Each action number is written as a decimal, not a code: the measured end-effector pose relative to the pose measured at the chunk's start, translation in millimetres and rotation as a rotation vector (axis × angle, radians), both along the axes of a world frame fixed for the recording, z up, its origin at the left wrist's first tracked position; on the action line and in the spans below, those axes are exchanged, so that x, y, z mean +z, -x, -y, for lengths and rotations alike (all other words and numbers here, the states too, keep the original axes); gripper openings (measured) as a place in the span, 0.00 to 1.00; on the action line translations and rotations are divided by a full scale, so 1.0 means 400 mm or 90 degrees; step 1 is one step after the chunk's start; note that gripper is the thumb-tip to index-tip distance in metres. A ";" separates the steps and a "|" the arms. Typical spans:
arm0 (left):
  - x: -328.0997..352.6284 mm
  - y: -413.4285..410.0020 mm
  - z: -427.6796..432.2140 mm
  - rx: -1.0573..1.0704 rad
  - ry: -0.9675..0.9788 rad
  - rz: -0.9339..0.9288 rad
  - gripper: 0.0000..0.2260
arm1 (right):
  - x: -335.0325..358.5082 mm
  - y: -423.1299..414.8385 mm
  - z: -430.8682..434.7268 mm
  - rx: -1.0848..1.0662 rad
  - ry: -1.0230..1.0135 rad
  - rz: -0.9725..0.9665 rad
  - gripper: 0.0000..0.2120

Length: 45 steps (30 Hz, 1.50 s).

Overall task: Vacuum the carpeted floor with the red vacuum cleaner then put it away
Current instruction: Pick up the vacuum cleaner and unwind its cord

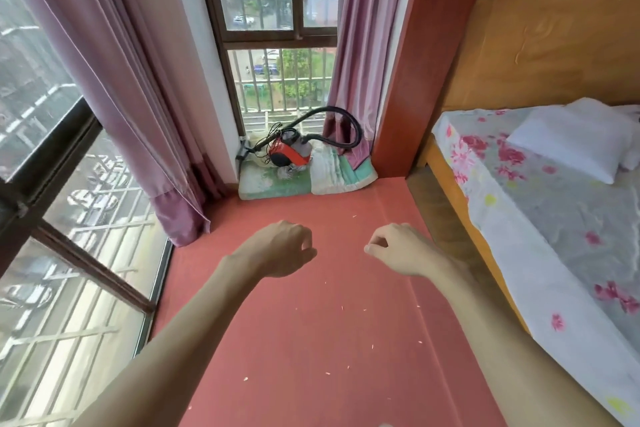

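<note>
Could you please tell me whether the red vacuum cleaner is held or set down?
Set down: the red vacuum cleaner sits on a cushion; the left hand and right hand hold nothing.

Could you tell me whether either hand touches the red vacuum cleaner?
Apart. Head view: left hand and right hand hang over carpet; red vacuum cleaner sits far ahead.

Bare forearms (194,340), left hand (280,250), right hand (398,250)
</note>
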<state>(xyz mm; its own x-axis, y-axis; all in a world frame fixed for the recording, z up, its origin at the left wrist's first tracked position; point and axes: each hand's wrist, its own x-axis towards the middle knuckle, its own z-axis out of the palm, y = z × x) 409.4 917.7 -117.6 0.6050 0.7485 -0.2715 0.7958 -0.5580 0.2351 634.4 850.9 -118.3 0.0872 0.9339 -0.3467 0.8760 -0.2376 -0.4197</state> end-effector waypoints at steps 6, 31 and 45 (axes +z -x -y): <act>-0.040 -0.084 -0.216 -0.006 0.022 -0.016 0.12 | -0.029 -0.082 -0.196 -0.002 0.015 -0.001 0.12; -0.064 -0.284 -1.200 0.204 0.027 -0.077 0.14 | -0.089 -0.311 -1.348 0.216 0.045 0.076 0.18; -0.152 -0.251 -1.892 0.161 0.091 -0.008 0.15 | -0.115 -0.263 -2.015 0.200 0.068 0.089 0.17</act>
